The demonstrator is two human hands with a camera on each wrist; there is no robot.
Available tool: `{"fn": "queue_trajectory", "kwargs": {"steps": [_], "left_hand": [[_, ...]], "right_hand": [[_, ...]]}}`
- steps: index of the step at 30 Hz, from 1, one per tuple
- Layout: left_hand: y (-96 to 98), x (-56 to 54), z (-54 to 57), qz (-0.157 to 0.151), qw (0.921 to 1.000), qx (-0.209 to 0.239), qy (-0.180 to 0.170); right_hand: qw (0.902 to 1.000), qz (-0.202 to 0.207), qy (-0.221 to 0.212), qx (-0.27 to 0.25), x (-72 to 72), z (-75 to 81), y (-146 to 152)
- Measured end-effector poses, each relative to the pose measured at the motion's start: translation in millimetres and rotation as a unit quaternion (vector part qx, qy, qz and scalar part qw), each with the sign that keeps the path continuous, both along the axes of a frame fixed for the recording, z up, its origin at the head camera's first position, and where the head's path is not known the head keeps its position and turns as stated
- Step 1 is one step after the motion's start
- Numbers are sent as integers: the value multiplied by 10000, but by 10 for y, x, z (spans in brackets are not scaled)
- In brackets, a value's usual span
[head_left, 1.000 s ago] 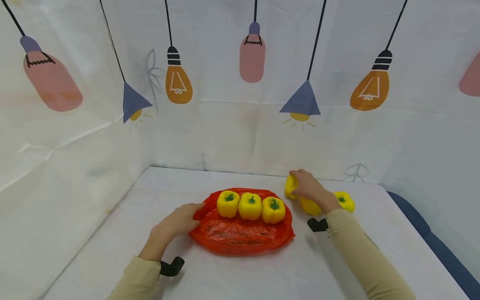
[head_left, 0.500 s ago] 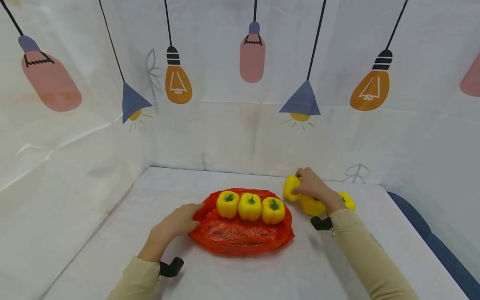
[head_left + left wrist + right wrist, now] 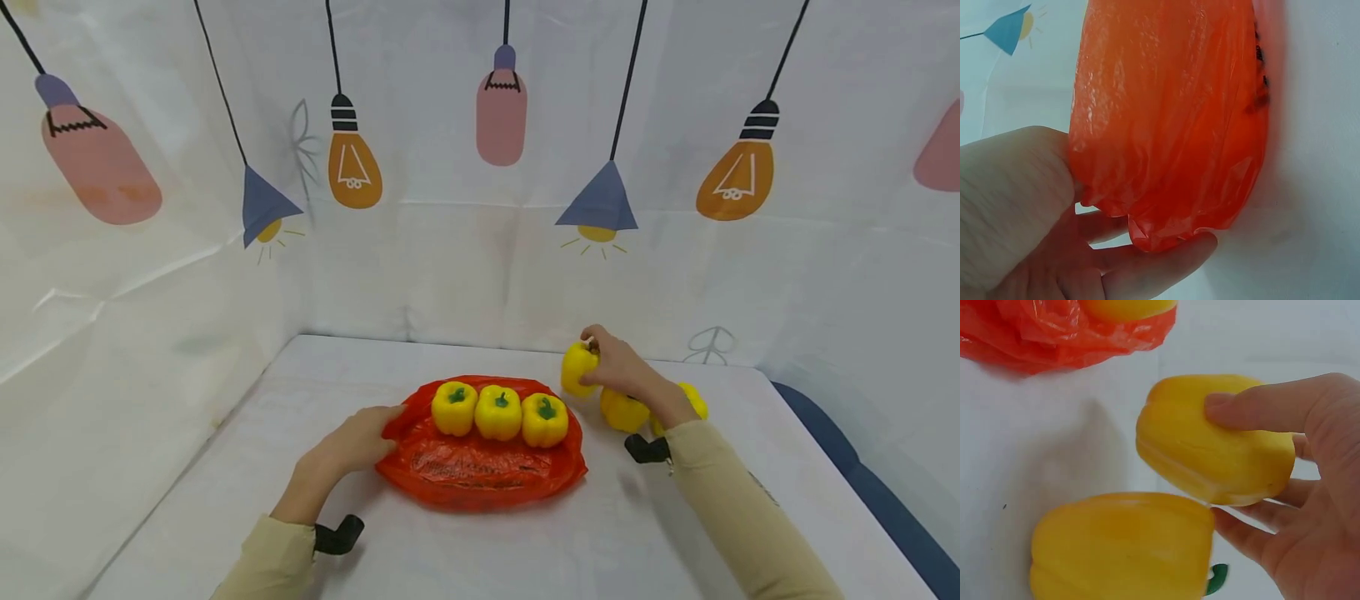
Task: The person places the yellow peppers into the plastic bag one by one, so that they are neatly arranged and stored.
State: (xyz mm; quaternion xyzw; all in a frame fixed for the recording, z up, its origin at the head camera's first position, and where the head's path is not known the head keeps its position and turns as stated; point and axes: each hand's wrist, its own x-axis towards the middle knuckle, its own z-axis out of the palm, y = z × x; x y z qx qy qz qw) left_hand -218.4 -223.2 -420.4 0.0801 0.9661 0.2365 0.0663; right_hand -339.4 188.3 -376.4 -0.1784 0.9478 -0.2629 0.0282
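Note:
My right hand (image 3: 626, 371) grips a yellow bell pepper (image 3: 579, 369) at the far right of the table. In the right wrist view the thumb lies across this bell pepper (image 3: 1191, 434) and the fingers curl behind it. Just below it in that view lies a second yellow bell pepper (image 3: 1119, 547) with a green stem. My left hand (image 3: 358, 442) holds the left end of a red plastic bag (image 3: 480, 479); in the left wrist view its fingers (image 3: 1166, 265) curl at the bag's crumpled edge. Three yellow bell peppers (image 3: 497, 412) stand in a row on the bag, stems up.
Under the right forearm, another yellow bell pepper (image 3: 624, 411) and one partly hidden behind the wrist (image 3: 693, 400) lie on the white table (image 3: 525, 558). A white sheet printed with lamps (image 3: 450, 275) walls the back and left. A dark blue chair (image 3: 817, 425) stands at the right edge.
The right hand has lifted its bell pepper slightly and shifted it a little toward the bag, away from the other peppers. The left hand and the bag have stayed about where they were.

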Motion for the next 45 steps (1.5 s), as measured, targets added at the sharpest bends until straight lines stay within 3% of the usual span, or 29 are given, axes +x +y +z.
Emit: {"fn": "queue_trajectory", "kwargs": {"steps": [6,15,22,34,45], "left_hand": [[-38,11,28,-22,9999,164,-16],[-40,15,57,-27,9999,109,40],[-40,5,41,0,9999,134,84],[-33,4,41,-23,9999,155,40],[-18,-8,45,-85,9999,61,46]], "right_hand": [[9968,415,668,-118,153,122,-102],[9932,671,886,-346,481,348,-443],[9872,1032,1084,-546,688,414,-685],[9769,1706,1240,-350,1013,214,-1106],[9743,1760,1390,-209,1161,165,-1250]]}}
